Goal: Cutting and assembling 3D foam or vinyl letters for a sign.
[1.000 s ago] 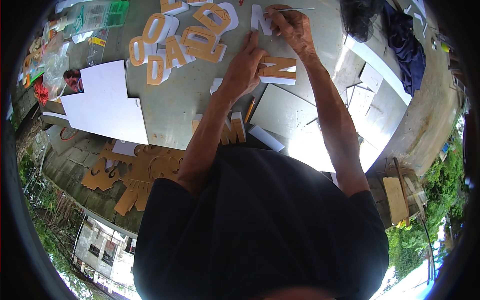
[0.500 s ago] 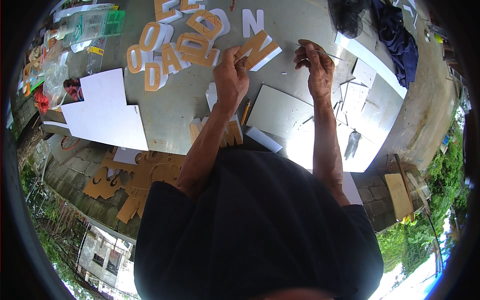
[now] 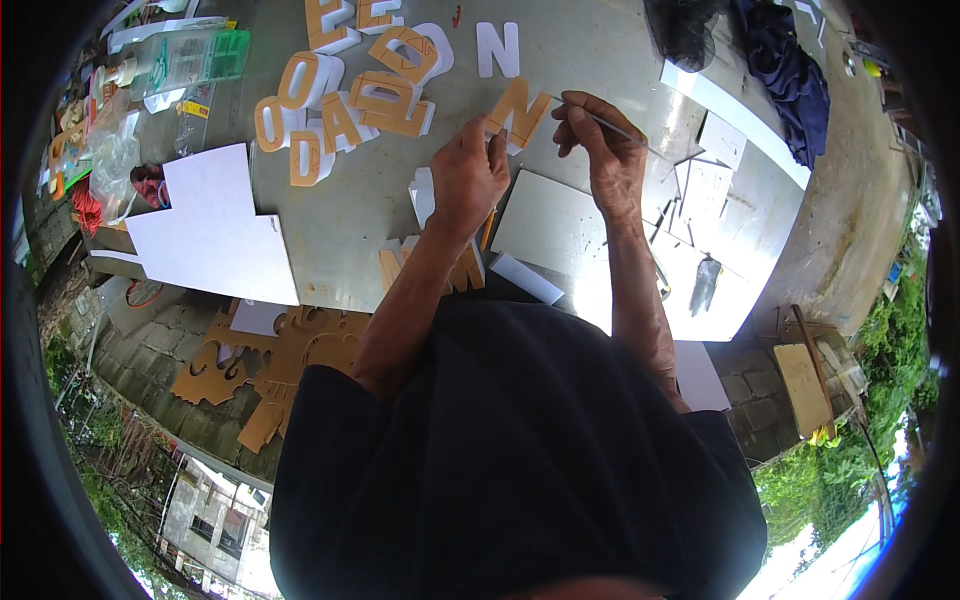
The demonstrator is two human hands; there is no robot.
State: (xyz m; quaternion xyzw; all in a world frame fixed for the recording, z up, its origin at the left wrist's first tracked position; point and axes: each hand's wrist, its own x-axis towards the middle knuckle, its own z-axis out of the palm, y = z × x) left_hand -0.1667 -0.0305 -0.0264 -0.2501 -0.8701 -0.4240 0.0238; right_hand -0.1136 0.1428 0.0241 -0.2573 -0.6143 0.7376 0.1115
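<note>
My left hand (image 3: 465, 180) is closed on the lower left side of a block letter N (image 3: 527, 112), which has a tan face and white sides. The letter is tilted just above the grey table (image 3: 390, 205). In my right hand (image 3: 615, 165) a thin, straight, grey tool (image 3: 612, 127) is pinched; its exact kind is unclear. The tool's tip end is close to the letter's upper right edge, and I cannot tell if they touch. A flat white letter N (image 3: 498, 50) lies just beyond.
Several tan-faced block letters (image 3: 340, 125) cluster at the far left. White sheet (image 3: 220, 235) and a clear green-tinted container (image 3: 205, 57) lie left. Near me are a letter M (image 3: 463, 272), a pencil (image 3: 487, 230) and a pale board (image 3: 560, 215). Dark cloth (image 3: 785, 75) lies far right.
My right hand has moved left, bringing the thin tool up to the letter N. My left hand and the letter have shifted slightly toward me, and the letter stands at a steeper angle.
</note>
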